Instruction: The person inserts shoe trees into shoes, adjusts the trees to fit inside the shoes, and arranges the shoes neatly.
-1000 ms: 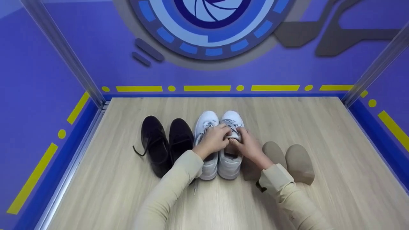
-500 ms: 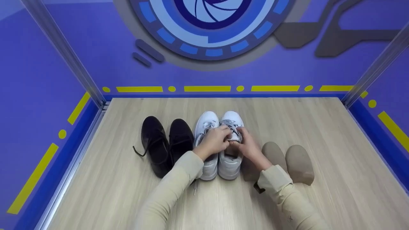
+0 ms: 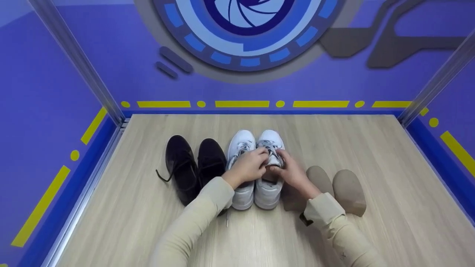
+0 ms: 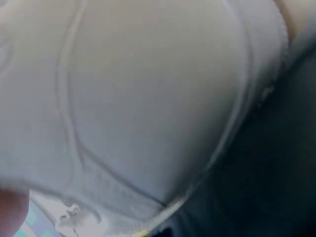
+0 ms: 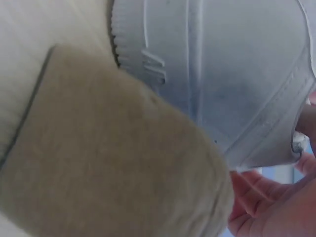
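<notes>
Two white sneakers stand side by side in the head view, toes pointing away. Both hands are at the right-hand sneaker, which has grey laces. My left hand reaches across the left-hand sneaker, its curled fingers gripping the inner edge of the lacing; the fingertips are partly hidden. On the outer side, my right hand pinches the opening's edge, thumb inside and fingers outside. The right wrist view shows the sneaker's heel with right-hand fingers beyond it. White upper fills much of the left wrist view.
A pair of black lace-up shoes stands left, one lace trailing on the wooden board. Tan shoes stand right, one partly under the right forearm. Blue-purple panels rise behind and at both sides.
My right thumb has shifted slightly rightward, away from the left hand, at the sneaker's opening. Both hands stay on the same sneaker, and the shoes keep their places.
</notes>
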The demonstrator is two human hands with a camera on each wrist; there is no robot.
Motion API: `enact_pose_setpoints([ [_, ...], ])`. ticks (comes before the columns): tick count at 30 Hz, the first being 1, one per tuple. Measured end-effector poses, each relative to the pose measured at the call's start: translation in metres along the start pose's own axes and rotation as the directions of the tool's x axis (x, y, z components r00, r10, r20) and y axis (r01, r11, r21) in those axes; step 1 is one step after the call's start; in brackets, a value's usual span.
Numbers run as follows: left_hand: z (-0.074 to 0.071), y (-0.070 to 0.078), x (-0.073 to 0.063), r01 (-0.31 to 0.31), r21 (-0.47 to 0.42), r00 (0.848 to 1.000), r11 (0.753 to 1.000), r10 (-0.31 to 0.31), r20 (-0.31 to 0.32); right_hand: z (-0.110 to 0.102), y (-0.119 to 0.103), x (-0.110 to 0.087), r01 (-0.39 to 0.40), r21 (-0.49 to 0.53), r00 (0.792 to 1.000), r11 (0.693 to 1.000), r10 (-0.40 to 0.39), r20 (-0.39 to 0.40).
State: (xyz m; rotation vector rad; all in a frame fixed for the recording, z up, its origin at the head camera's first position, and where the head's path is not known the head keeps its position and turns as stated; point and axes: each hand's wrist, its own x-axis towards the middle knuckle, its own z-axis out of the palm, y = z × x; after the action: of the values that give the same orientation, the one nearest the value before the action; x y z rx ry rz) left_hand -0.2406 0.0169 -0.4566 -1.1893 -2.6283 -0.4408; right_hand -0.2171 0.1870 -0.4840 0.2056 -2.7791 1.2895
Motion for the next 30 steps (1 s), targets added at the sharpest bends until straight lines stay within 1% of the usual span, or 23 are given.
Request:
enact_pose_setpoints([
  [4,-0.002,-0.003,-0.005,-0.023,0.033,1.0,0.999,0.024,-0.016,-0.005,0.004,-0.002,-0.01,-0.024,0.999,1.0,0.011,0.03],
  [8,-0.001,-0.008,-0.011,-0.049,0.067,0.996,0.997,0.054,-0.07,-0.008,0.006,-0.004,-0.008,-0.077,0.999,0.997,0.012,0.042],
  [11,0.0,-0.011,-0.016,-0.049,0.052,0.993,0.997,0.054,-0.107,-0.01,0.005,-0.005,-0.011,-0.116,0.998,0.993,0.018,0.066],
  [13,0.0,-0.013,-0.019,-0.039,0.033,0.993,0.999,0.042,-0.113,-0.011,0.005,-0.006,-0.015,-0.138,0.996,0.99,0.027,0.083],
  [16,0.0,-0.016,-0.023,-0.01,0.011,0.996,1.0,0.011,-0.088,-0.012,0.005,-0.007,-0.012,-0.157,0.995,0.988,0.027,0.095],
  [20,-0.001,-0.019,-0.028,0.037,0.0,0.999,0.999,-0.037,-0.025,-0.012,0.005,-0.008,-0.009,-0.169,0.995,0.986,0.026,0.095],
  [22,-0.002,-0.021,-0.03,0.05,-0.003,0.999,0.999,-0.05,0.0,-0.012,0.005,-0.009,-0.001,-0.168,0.995,0.986,0.017,0.094],
  [26,-0.003,-0.025,-0.034,0.059,-0.001,0.998,0.998,-0.059,0.034,-0.014,0.008,-0.013,0.028,-0.129,0.996,0.991,-0.016,0.093],
  [30,-0.004,-0.03,-0.038,0.08,0.018,0.995,0.997,-0.081,0.06,-0.019,0.012,-0.02,0.081,-0.073,0.993,0.994,-0.074,0.089],
])
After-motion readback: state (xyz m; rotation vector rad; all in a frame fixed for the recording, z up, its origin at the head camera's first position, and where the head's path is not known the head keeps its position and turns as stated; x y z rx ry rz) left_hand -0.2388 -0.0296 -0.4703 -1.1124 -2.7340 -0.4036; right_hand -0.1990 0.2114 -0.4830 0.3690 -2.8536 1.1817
